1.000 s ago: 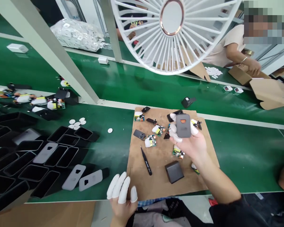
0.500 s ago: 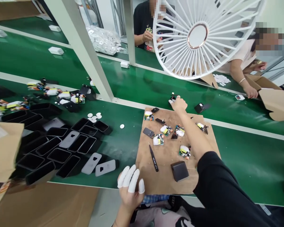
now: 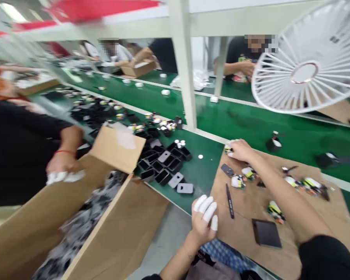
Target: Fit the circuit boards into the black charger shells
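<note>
My right hand [image 3: 239, 150] reaches across the brown cardboard sheet [image 3: 251, 225] to its far left corner, fingers closed over a small circuit board [image 3: 228, 149]. My left hand [image 3: 204, 217], with white finger cots, rests open and holding nothing at the sheet's near left edge. On the sheet lie black tweezers [image 3: 230, 200], a flat grey cover [image 3: 227, 169], a dark square housing [image 3: 266, 232] and more circuit boards [image 3: 238, 181], [image 3: 275, 210]. A black assembled unit [image 3: 272, 144] sits on the green belt beyond the sheet.
A co-worker's hand [image 3: 62, 171] holds an open carton [image 3: 116, 217] of parts close on my left. Black housings and grey covers [image 3: 163, 165] lie on the belt. A white post [image 3: 186, 77] and a white fan [image 3: 306, 77] stand ahead. Other people work across the line.
The view has swung left. My right hand came back from the belt, leaving the black unit there, to the sheet's far left corner. A co-worker's carton now fills the left side.
</note>
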The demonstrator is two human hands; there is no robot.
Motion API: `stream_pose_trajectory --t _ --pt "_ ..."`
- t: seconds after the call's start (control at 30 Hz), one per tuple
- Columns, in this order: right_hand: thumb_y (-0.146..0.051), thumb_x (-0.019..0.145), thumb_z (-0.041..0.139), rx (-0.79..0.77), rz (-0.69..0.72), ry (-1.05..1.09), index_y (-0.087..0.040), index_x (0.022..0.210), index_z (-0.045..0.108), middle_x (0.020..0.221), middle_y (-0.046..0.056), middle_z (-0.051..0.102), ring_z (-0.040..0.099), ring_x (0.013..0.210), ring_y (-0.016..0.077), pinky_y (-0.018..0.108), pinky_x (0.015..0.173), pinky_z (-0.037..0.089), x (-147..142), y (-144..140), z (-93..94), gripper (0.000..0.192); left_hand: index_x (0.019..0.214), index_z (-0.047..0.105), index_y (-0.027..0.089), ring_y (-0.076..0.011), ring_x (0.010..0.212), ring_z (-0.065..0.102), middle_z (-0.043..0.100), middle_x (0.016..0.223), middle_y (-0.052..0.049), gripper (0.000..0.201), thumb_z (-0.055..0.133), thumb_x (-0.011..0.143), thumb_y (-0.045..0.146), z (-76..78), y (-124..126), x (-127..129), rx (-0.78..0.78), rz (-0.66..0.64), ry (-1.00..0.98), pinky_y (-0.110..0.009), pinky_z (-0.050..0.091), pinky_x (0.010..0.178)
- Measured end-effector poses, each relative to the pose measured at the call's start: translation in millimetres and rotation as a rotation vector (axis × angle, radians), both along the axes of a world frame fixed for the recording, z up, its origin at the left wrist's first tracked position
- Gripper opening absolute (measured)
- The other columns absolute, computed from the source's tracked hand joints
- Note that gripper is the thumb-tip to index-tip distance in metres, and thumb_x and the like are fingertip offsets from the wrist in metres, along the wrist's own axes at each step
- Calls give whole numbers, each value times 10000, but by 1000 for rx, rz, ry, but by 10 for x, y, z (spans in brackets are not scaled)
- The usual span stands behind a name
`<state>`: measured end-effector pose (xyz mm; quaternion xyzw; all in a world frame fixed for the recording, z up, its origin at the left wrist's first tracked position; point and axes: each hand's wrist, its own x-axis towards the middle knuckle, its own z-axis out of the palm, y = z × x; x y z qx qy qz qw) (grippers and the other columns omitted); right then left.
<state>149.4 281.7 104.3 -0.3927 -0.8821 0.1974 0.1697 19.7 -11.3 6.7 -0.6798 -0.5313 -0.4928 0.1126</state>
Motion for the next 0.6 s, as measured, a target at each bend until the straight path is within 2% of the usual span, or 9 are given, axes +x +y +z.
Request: stream_pose_trajectory --t 0.07,0.13,0.2,0.3,0.37,0.43,0.5,0.53,0.6 --pt "-274 827 685 66 8 32 -96 1169 619 1103 190 658 611 1093 355 557 1002 436 9 -13 118 391 1271 553 146 -293 1236 563 671 1194 -158 504 549 768 119 90 -28 -2 -43 -49 -52 -499 480 1009" --pt "-256 827 612 142 -17 87 -70 1327 516 1281 258 559 514 1236 415 590 1055 378 71 -143 288 542 1281 561 187 -273 1184 601 678 1201 -141 467 535 817 144 264 -69 5 -140 -150 -240 -489 487 1001" --pt "-300 851 568 223 -27 159 -118 1400 457 1391 232 479 454 1312 403 574 1091 362 175 -437 458 590 1280 576 200 -242 1096 647 700 1166 -134 386 511 900 216 513 -95 31 -285 -279 -614 -452 501 982" --pt "-314 841 646 404 82 348 -262 1379 510 1346 153 561 526 1271 368 585 1093 387 371 -1109 570 557 1303 568 155 -241 958 696 733 1075 -155 482 520 934 462 924 -47 107 -557 -553 -1267 -430 513 930" --pt "-287 786 748 427 178 396 -368 1336 556 1259 81 655 573 1237 342 602 1115 371 525 -1585 493 588 1227 622 103 -248 862 703 739 987 -170 600 556 877 587 1131 22 183 -729 -764 -1531 -397 526 836" --pt "-240 730 799 386 217 385 -457 1242 616 1165 12 723 635 1172 315 631 1154 310 693 -1987 306 586 1053 697 82 -215 802 683 730 905 -152 564 637 817 591 1237 67 269 -842 -857 -1685 -320 516 751" --pt "-207 682 808 345 208 426 -507 1127 663 1040 -30 766 694 1067 300 647 1155 287 850 -2281 74 557 936 714 90 -160 780 648 712 872 -114 428 731 774 486 1250 64 345 -903 -835 -1808 -249 495 712" --pt "-216 639 834 269 177 452 -521 1057 685 988 -42 775 709 1018 305 664 1155 267 912 -2392 -37 538 929 709 98 -140 774 634 702 872 -96 374 762 756 425 1233 48 373 -926 -815 -1866 -231 489 708" --pt "-236 534 901 -41 7 608 -526 949 709 954 -50 773 699 1021 323 663 1172 226 979 -2566 -210 541 956 687 113 -113 721 612 677 838 -58 350 802 711 334 1187 5 406 -926 -781 -1946 -217 479 683"
